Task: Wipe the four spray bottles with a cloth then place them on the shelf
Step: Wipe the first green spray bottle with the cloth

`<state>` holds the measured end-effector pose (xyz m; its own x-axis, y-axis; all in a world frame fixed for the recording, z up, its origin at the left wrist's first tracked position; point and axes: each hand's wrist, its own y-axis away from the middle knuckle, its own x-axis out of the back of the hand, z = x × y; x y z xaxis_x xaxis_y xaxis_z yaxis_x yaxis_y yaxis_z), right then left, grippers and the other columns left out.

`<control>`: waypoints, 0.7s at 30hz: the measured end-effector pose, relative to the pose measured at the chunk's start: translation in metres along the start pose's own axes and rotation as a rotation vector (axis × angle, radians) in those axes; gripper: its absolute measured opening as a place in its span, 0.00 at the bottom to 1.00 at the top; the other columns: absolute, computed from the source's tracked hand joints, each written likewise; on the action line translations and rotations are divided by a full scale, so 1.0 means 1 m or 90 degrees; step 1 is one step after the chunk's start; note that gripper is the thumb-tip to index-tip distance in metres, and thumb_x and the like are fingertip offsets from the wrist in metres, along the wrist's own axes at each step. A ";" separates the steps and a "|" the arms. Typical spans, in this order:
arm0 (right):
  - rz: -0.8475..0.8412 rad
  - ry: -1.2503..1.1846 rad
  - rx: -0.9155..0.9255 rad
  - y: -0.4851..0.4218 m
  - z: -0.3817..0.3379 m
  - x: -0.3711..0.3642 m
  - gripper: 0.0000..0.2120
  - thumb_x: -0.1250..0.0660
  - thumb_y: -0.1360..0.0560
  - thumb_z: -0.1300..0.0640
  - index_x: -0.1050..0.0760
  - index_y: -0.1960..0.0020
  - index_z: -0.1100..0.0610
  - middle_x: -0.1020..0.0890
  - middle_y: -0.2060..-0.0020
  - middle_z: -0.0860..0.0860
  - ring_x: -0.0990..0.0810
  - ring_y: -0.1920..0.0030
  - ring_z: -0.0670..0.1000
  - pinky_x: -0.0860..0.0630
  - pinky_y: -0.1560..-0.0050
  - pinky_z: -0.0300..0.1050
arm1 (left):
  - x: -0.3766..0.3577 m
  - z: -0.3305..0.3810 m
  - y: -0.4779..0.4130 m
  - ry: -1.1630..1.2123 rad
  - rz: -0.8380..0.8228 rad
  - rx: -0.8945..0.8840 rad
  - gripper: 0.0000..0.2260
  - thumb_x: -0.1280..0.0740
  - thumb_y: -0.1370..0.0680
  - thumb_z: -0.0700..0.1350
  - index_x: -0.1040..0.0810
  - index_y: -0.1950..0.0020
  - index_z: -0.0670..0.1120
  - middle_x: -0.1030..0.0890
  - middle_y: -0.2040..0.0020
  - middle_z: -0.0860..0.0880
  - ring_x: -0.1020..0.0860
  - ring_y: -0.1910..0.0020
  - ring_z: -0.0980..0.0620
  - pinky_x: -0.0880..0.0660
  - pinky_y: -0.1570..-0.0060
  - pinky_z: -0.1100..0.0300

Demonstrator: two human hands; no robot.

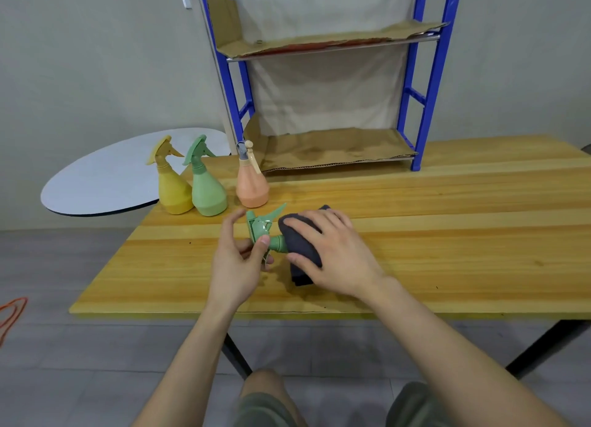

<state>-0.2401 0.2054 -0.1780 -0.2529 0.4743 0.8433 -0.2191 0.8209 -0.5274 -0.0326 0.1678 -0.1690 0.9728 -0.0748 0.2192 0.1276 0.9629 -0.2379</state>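
Observation:
A green spray bottle (267, 231) lies tilted on its side over the wooden table (447, 235). My left hand (238, 260) pinches its trigger head. My right hand (332, 250) wraps a dark grey cloth (300, 250) around the bottle's body, which the cloth hides. Three more bottles stand upright behind: a yellow bottle (172, 183), a light green bottle (206, 183) touching it, and an orange bottle (251, 180) apart to the right. The blue shelf (428, 84) stands at the table's back, its cardboard-lined levels bare.
A round white tabletop (105, 174) sits lower at the left, behind the yellow bottle. An orange cable (11, 314) lies on the grey floor at far left. My knees show below the table's front edge.

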 end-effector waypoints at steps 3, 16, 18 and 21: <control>0.030 -0.051 -0.005 0.001 0.010 0.002 0.26 0.38 0.16 0.36 0.28 0.22 0.47 0.23 0.29 0.47 0.26 0.29 0.52 0.36 0.23 0.54 | 0.013 0.003 0.006 0.057 -0.132 -0.065 0.34 0.27 0.17 0.41 0.39 0.18 0.60 0.11 0.48 0.45 0.12 0.52 0.47 0.15 0.48 0.53; -0.007 -0.210 -0.066 0.004 0.037 0.013 0.19 0.38 0.15 0.40 0.25 0.27 0.43 0.19 0.33 0.41 0.23 0.33 0.46 0.28 0.29 0.53 | 0.025 -0.027 -0.016 -0.616 0.047 -0.748 0.15 0.28 0.15 0.52 0.13 0.36 0.43 0.18 0.38 0.39 0.20 0.35 0.37 0.23 0.39 0.39; 0.016 -0.304 -0.149 0.010 0.039 0.013 0.19 0.39 0.15 0.39 0.24 0.28 0.45 0.18 0.35 0.41 0.20 0.36 0.46 0.24 0.34 0.54 | 0.017 -0.027 -0.013 -0.591 0.017 -0.722 0.14 0.30 0.15 0.51 0.15 0.42 0.41 0.19 0.29 0.37 0.23 0.25 0.36 0.27 0.28 0.35; 0.052 -0.307 -0.191 0.019 0.036 0.016 0.20 0.41 0.15 0.37 0.24 0.29 0.45 0.18 0.36 0.42 0.20 0.38 0.47 0.23 0.37 0.55 | 0.009 -0.029 -0.005 -0.512 -0.021 -0.635 0.15 0.38 0.11 0.52 0.19 0.42 0.42 0.15 0.39 0.42 0.16 0.39 0.38 0.22 0.37 0.39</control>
<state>-0.2819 0.2169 -0.1779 -0.6749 0.3989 0.6208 0.0781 0.8752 -0.4775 -0.0189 0.1545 -0.1931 0.6211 0.4179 0.6630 0.5784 0.3264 -0.7476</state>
